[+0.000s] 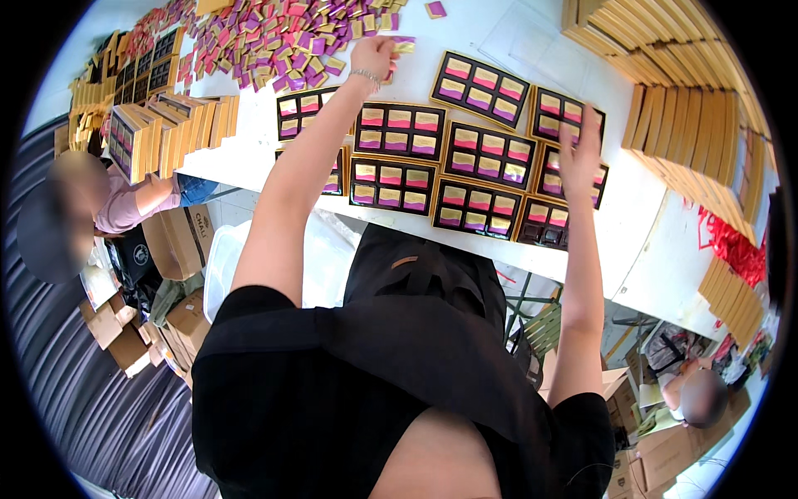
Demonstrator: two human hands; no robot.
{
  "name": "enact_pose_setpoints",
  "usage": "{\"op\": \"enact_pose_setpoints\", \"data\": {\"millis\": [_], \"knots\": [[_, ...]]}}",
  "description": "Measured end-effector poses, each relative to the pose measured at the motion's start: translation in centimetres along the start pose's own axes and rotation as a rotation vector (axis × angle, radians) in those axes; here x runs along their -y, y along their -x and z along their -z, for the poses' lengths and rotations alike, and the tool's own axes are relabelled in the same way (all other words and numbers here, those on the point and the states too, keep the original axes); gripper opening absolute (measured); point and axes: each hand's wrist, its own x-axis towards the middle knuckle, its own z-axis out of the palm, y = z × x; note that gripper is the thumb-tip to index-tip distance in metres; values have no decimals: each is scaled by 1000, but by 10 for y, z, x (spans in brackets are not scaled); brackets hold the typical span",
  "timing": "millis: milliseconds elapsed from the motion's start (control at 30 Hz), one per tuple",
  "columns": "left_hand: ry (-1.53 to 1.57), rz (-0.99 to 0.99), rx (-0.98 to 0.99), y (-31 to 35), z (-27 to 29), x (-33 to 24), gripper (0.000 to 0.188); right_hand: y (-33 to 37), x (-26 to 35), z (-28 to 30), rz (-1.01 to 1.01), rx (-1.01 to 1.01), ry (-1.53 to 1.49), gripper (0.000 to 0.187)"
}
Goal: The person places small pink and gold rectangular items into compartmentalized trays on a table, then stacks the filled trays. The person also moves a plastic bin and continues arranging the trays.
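Observation:
My left hand [374, 60] reaches to the edge of a large heap of small pink, purple and gold wrapped squares [287, 46]. Its fingers are closed at a purple-and-gold wrapped square [404, 45]. Several black, gold-edged compartment boxes [399, 130] lie in rows before me, most filled with pink and purple wrapped squares. My right hand [581, 158] is over the boxes at the right, fingers apart and slightly blurred, with nothing visible in them. Below it, the near-right box [544, 223] shows pink squares in its back row and dark compartments in front.
Stacks of gold-edged boxes stand at the right [686, 125] and left [170, 125] of the white table [636, 212]. A clear plastic sheet [532, 37] lies at the back. One person [137, 195] is at the left, another [686, 391] at the lower right.

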Motion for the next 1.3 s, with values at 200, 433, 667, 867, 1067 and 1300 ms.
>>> {"op": "enact_pose_setpoints", "data": {"millis": [200, 433, 667, 867, 1067, 1300], "knots": [[197, -190, 404, 79, -29, -92, 26, -32, 81, -16, -204, 307, -735, 46], [-612, -448, -35, 30, 1, -37, 53, 15, 26, 56, -418, 369, -872, 29], [-861, -67, 361, 2, -24, 27, 53, 195, -38, 63, -881, -67, -701, 8], [-886, -202, -79, 14, -27, 38, 54, 212, 14, 38, -622, -33, -207, 8], [-728, -76, 169, 12, 3, 48, 54, 235, 33, 50, 45, 348, 195, 51], [-819, -193, 122, 3, -3, 36, 33, 243, 30, 50, -5, 485, 258, 69]]}}
